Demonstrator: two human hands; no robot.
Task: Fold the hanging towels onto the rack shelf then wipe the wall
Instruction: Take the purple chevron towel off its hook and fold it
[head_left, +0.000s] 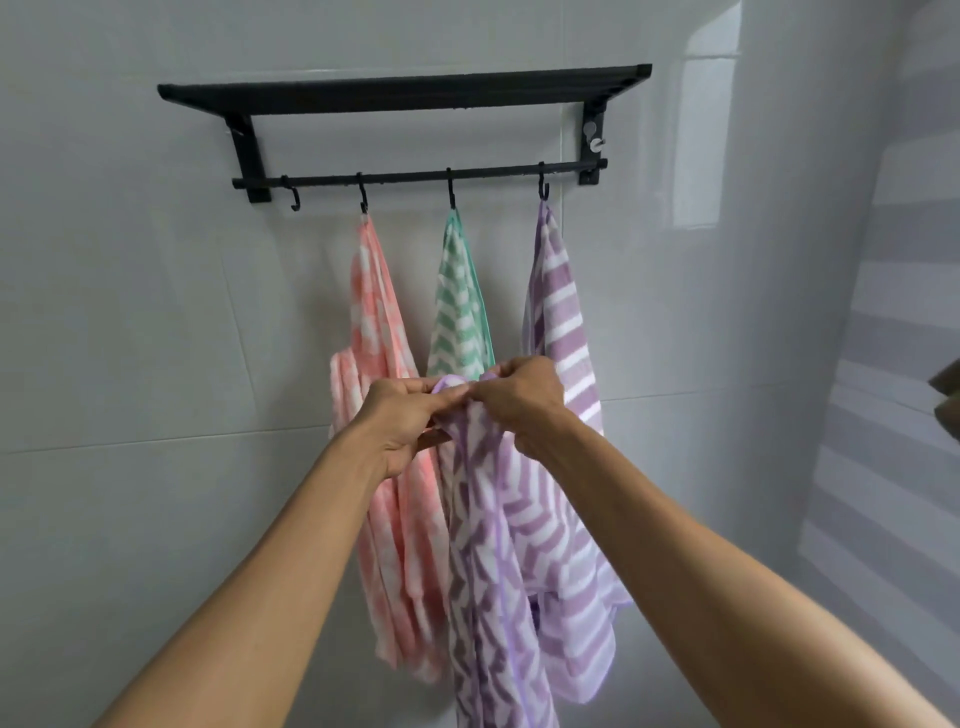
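Observation:
A black wall rack (405, 88) has a shelf on top and a bar with hooks below. Three striped towels hang from the hooks: a pink one (371, 291), a green one (460, 306) and a purple one (561, 312). In front of them hangs another purple zigzag towel (483, 545), off the rack. My left hand (402, 423) and my right hand (519, 397) pinch its top edge close together, fingers nearly touching. The towel drapes down between my forearms and hides the lower part of the green towel.
The leftmost hook (294, 200) on the bar carries nothing. Grey tiled wall (156, 338) surrounds the rack. A second tiled wall (893, 364) meets it at a corner on the right. A small metal knob (592, 136) sits on the rack's right bracket.

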